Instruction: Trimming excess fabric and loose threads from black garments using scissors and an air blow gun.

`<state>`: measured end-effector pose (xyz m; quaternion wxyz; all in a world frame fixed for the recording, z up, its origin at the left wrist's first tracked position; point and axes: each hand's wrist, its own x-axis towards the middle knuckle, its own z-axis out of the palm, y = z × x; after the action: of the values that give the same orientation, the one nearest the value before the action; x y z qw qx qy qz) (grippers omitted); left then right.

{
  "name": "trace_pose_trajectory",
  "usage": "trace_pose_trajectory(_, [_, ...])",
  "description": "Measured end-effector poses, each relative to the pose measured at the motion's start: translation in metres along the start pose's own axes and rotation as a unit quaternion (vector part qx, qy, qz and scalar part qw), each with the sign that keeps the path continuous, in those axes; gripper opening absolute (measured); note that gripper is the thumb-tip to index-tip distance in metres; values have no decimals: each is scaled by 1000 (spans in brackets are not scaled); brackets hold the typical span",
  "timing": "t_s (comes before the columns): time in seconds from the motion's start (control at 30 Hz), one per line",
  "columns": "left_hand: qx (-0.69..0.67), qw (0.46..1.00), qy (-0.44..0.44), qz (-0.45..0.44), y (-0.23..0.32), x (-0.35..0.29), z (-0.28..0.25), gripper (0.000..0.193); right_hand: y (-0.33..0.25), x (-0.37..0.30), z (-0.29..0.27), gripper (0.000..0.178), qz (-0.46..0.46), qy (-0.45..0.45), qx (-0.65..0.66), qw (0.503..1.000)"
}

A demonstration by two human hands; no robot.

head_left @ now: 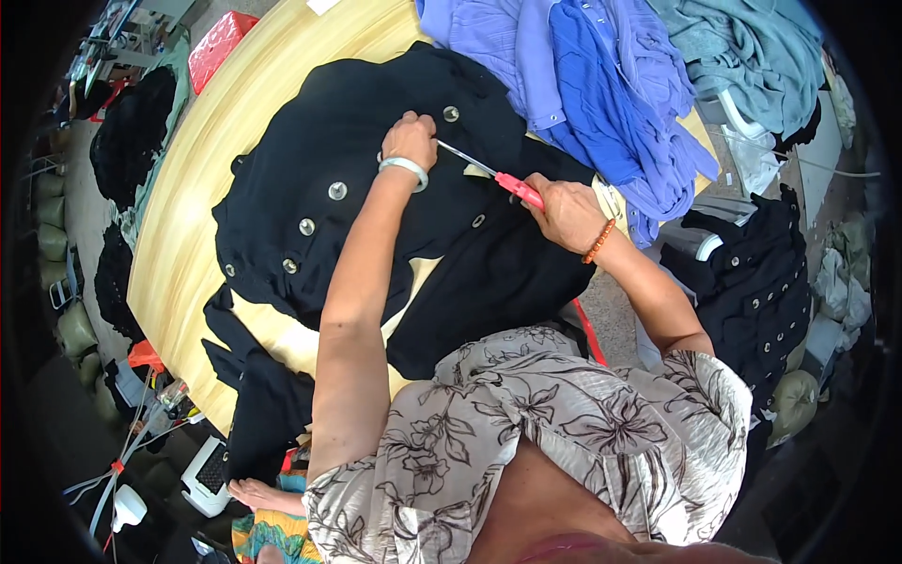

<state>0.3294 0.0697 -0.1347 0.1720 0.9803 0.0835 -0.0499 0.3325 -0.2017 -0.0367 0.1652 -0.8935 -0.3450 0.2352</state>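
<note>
Black garment (310, 122): spread in folds over the middle of the desk (188, 216), spanning from the far side to the near edge, directly in front of the seated person. Round shiny fasteners (337, 191) dot the cloth, most of them left of centre, one on the far side just beyond the left hand (411, 138). Pale wood shows through gaps between the folds at the near side.

Left hand: fingers curled closed, resting on the cloth at the far end of a red-handled tool (520, 191). Cannot tell whether it pinches fabric or a fastener. Pale bangle (420, 176) on the wrist.

Right hand (567, 214): gripping the red handle, right of the left hand and slightly nearer. Thin metal shaft points left and away; its tip reaches the left hand, exact contact hidden by the fingers. Orange beaded bracelet (598, 242) on the wrist.

Surroundings: heap of violet-blue clothing (507, 38) at the desk's far right, beside the black cloth. Grey-green cloth (752, 56) farther right. Second dark garment with shiny fasteners (766, 291) to the right, off the desk. Red package (218, 47) by the far left edge. Person wears a light shirt (564, 423) with dark floral outlines.
</note>
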Motion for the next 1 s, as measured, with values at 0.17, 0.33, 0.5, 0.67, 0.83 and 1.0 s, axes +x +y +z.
trace_pose_trajectory(0.17, [-54,997,21,44,7,11,3,30,17,-5,-6,20,9,2,41,999])
trace_pose_trajectory(0.33, [-104,992,63,23,22,31,24,32,27,-1,-2,20,16,61,33,998])
trace_pose_trajectory(0.5, [-110,989,100,3,24,25,30,22,33,-4,-7,21,39,42,-27,998])
trace_pose_trajectory(0.67, [-103,949,286,79,49,-62,-19,52,41,2,1,24,28,68,90,993])
trace_pose_trajectory(0.83, [23,883,446,-142,-26,-185,-68,44,32,10,14,26,-114,190,-38,974])
trace_pose_trajectory(1.0, [-51,898,340,-275,-91,-314,-15,30,1,10,11,37,-48,73,-81,993])
